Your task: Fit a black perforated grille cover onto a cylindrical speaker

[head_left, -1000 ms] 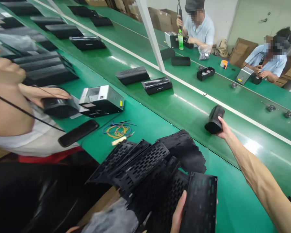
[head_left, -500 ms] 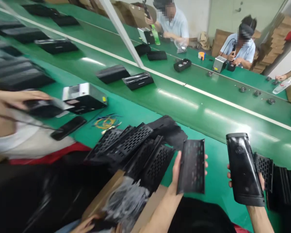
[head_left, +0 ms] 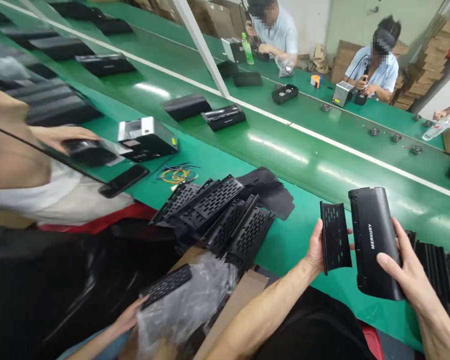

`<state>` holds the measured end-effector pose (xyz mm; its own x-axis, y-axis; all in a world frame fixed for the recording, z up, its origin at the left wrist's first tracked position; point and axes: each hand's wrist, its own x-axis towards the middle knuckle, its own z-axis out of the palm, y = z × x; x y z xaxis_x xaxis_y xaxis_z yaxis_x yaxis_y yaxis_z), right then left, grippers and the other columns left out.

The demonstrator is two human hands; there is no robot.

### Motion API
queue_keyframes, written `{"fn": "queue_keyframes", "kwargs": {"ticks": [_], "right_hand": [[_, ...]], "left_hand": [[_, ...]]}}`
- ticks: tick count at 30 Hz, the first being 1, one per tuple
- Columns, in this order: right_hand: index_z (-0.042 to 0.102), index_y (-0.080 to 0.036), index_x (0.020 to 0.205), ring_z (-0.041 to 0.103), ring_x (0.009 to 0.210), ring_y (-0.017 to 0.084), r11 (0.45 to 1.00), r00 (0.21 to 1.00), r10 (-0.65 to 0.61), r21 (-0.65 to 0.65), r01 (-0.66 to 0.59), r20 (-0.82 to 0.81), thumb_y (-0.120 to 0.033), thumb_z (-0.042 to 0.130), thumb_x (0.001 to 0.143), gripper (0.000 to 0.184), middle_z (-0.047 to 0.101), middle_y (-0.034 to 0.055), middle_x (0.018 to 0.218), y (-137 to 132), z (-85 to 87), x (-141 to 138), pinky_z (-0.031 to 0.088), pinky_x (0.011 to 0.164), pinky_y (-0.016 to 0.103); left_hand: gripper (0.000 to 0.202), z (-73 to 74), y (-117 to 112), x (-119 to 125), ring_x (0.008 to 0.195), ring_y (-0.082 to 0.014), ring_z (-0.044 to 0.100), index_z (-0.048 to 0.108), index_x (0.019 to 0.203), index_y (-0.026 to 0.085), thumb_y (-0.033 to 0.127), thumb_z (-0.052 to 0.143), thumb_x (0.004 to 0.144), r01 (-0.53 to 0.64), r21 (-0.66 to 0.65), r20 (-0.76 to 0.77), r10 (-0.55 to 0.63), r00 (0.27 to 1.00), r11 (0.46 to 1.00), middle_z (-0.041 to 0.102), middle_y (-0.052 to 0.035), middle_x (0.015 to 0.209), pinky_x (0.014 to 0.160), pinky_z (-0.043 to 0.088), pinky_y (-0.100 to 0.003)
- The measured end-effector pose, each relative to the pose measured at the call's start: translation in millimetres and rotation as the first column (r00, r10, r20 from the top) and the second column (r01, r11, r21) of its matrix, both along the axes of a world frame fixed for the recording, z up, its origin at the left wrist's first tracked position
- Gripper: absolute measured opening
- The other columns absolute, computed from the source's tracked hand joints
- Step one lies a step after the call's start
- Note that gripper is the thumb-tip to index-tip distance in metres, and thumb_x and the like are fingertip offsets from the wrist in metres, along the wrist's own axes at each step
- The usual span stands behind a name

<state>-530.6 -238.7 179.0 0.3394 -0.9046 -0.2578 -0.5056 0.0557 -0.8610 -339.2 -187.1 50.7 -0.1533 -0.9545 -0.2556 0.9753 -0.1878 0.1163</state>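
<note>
My left hand (head_left: pixel 315 247) grips a thin black slotted panel (head_left: pixel 335 237) along its edges, thumb on the near side. Close to its right, my right hand (head_left: pixel 408 262) is wrapped around a black speaker-like housing (head_left: pixel 373 245), with "MERKURY" printed on the face turned up to me. A narrow gap separates panel and housing. Left of my hands, a pile of perforated black panels (head_left: pixel 213 200) lies on the green table (head_left: pixel 300 200). More such panels (head_left: pixel 440 270) stand stacked beyond my right hand.
A co-worker's hand (head_left: pixel 125 317) at lower left holds another slotted panel (head_left: pixel 168 285) over clear plastic bags (head_left: pixel 187 310) in a carton (head_left: pixel 228 320). Black housings (head_left: pixel 225 116) sit on the conveyor belt (head_left: pixel 273 145). A neighbour at left works beside a boxy device (head_left: pixel 148 137).
My left hand has moved right with the panel, now beside the housing. My right hand has turned the housing to its lettered side. The co-worker's panel has come into view over the bags.
</note>
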Motion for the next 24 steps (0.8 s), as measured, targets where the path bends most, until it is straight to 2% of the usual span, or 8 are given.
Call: {"fn": "queue_keyframes", "kwargs": {"ticks": [4, 10, 14, 19, 24], "right_hand": [[0.024, -0.035, 0.17, 0.046, 0.148, 0.04, 0.997, 0.995, -0.064, -0.038, 0.061, -0.081, -0.067, 0.075, 0.083, 0.106, 0.044, 0.0099, 0.165, 7.4, 2.8, 26.8, 0.038, 0.121, 0.059], [0.025, -0.033, 0.17, 0.045, 0.149, 0.041, 0.988, 0.98, -0.045, -0.154, 0.015, -0.193, -0.069, 0.077, 0.08, 0.11, 0.041, 0.0107, 0.167, 12.5, -9.0, 42.4, 0.038, 0.12, 0.06], [0.023, -0.032, 0.171, 0.047, 0.146, 0.042, 0.982, 0.96, -0.041, -0.191, -0.013, -0.277, -0.068, 0.075, 0.082, 0.109, 0.044, 0.0126, 0.164, 14.8, -17.9, 45.3, 0.04, 0.118, 0.061], [0.018, -0.029, 0.172, 0.045, 0.147, 0.044, 0.992, 0.945, 0.016, -0.116, -0.057, -0.328, -0.069, 0.073, 0.083, 0.113, 0.046, 0.0165, 0.159, 13.8, -21.5, 40.4, 0.041, 0.116, 0.062], [0.013, -0.033, 0.173, 0.044, 0.149, 0.042, 0.997, 0.945, 0.041, -0.048, -0.06, -0.325, -0.066, 0.073, 0.085, 0.111, 0.045, 0.0142, 0.161, 15.9, -24.6, 32.8, 0.039, 0.118, 0.059]], "left_hand": [[0.086, 6.5, -7.9, -2.6, 0.124, -0.0417, 0.068, 0.075, 0.123, 0.009, 0.082, 0.069, 0.079, 0.003, -0.07, 0.015, -0.002, 1.0, 0.998, 0.079, -0.0198, 0.118, 0.113, 0.047, -0.051], [0.086, 12.8, -13.5, -5.2, 0.135, -0.0421, 0.061, 0.075, 0.126, 0.008, 0.081, 0.069, 0.08, 0.017, -0.156, 0.031, -0.012, 0.999, 0.988, 0.077, -0.0215, 0.125, 0.121, 0.039, -0.053], [0.083, 12.8, -17.1, -7.9, 0.133, -0.0427, 0.062, 0.075, 0.125, 0.008, 0.079, 0.07, 0.081, -0.009, -0.17, 0.086, 0.023, 0.996, 0.985, 0.076, -0.0225, 0.125, 0.12, 0.04, -0.054], [0.081, 10.7, -19.2, -11.8, 0.124, -0.0413, 0.069, 0.073, 0.127, 0.011, 0.077, 0.073, 0.08, -0.022, -0.117, 0.13, 0.037, 0.991, 0.993, 0.078, -0.0213, 0.118, 0.115, 0.046, -0.054], [0.075, 8.7, -18.7, -16.8, 0.119, -0.0397, 0.072, 0.073, 0.125, 0.011, 0.073, 0.074, 0.082, -0.01, -0.09, 0.109, 0.02, 0.994, 0.996, 0.077, -0.0221, 0.121, 0.11, 0.05, -0.05]]}}
